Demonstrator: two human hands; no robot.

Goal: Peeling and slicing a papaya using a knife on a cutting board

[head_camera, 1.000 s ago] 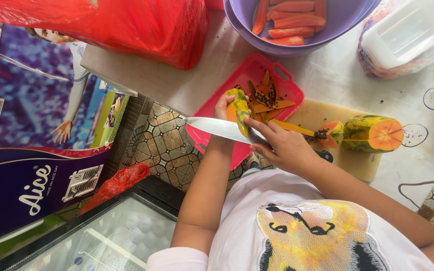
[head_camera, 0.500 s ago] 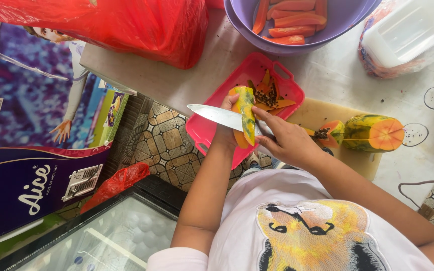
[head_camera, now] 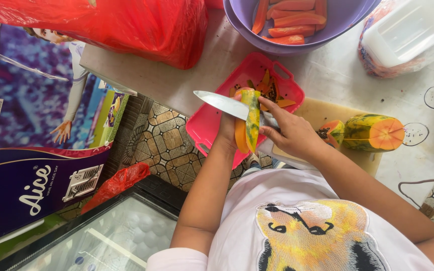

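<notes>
Papaya slice point(head_camera: 250, 120) sits at frame centre, held upright-ish over the near edge of the pink tray point(head_camera: 212, 123), green-yellow skin facing the camera, orange flesh toward the left hand point(head_camera: 229, 125). Left hand is wrapped around the slice from behind, fingers mostly hidden by it. Right hand point(head_camera: 290, 133) is closed on the knife point(head_camera: 223, 104); handle is buried in the fist, blade runs toward the left of the frame and lies across the top of the slice, touching the skin. Peel scraps point(head_camera: 269, 90) lie in the tray behind the slice. Right of the hands, a cut papaya point(head_camera: 372, 133) lies on its side on the wooden cutting board point(head_camera: 322, 113), cut face pointing right. Purple bowl point(head_camera: 297, 30) at top centre holds peeled orange strips. Red plastic bag point(head_camera: 126, 25) upper left on the table point(head_camera: 337, 75). White plastic container point(head_camera: 408, 30) upper right
</notes>
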